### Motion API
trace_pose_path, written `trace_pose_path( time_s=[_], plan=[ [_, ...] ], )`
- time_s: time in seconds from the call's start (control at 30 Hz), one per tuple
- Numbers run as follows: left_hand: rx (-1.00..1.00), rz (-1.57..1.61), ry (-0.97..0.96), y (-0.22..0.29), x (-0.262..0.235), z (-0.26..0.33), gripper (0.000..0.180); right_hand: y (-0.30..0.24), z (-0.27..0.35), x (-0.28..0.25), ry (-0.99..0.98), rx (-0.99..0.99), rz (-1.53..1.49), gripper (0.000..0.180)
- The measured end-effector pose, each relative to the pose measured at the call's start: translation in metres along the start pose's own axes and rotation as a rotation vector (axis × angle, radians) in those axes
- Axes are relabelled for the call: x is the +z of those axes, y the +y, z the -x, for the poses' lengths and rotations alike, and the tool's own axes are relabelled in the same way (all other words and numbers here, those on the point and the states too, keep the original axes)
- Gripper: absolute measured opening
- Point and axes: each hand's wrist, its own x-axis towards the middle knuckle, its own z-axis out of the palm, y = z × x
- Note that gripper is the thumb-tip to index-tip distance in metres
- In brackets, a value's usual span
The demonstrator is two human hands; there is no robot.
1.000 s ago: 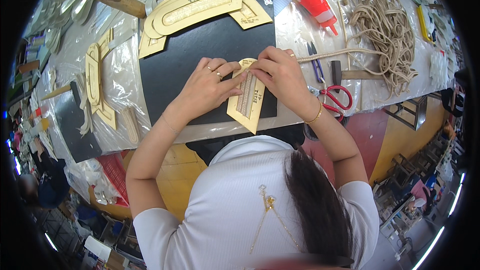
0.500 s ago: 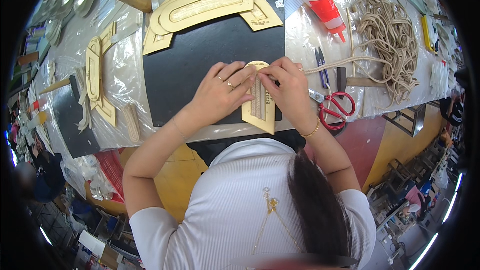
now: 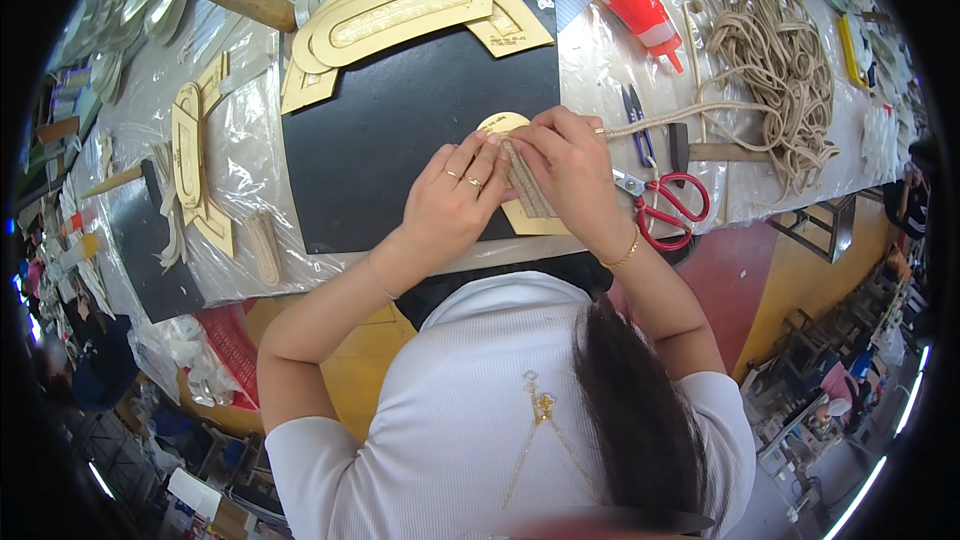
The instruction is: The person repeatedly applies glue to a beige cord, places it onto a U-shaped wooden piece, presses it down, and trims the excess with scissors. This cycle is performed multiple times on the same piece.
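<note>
On the near edge of a black mat (image 3: 390, 160), a pale yellow template (image 3: 504, 123) with a long slot lies between my hands. Rows of beige braided cord (image 3: 530, 186) fill its slot. My left hand (image 3: 450, 195) is closed on the template's left side, its fingertips close to the cord at the slot's upper end. My right hand (image 3: 575, 175) pinches the cord there between thumb and fingers. From under the right hand, a length of cord runs right to a tangled cord pile (image 3: 770, 50). The fingertips partly cover the pinched spot.
Red-handled scissors (image 3: 668, 210), small snips (image 3: 638, 128) and a hammer (image 3: 720, 152) lie right of my right hand. Behind them is a red-and-white squeeze bottle (image 3: 638, 15). More yellow templates (image 3: 400, 25) overlap at the mat's far side, with others (image 3: 188, 155) at left beside a cord bundle (image 3: 262, 248).
The template has turned, its near end swinging right and its far end shifting slightly left. Both hands stay at the slot's upper end; the left has moved slightly right.
</note>
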Motion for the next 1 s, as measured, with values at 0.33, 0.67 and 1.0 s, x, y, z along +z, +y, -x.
trace_pose_path(
  time_s=[0.33,0.67,1.0],
  plan=[
    [0.008,0.258,0.082,-0.019,0.005,0.001,0.034,-0.002,-0.003,0.003,-0.013,0.070,-0.030,0.010],
    [-0.146,0.260,0.155,-0.004,0.012,-0.001,0.033,-0.008,0.006,0.004,-0.003,0.149,0.072,0.011],
    [-0.220,0.168,0.196,0.011,0.017,-0.004,0.037,-0.008,0.014,-0.004,-0.013,0.090,-0.062,0.020]
  ],
)
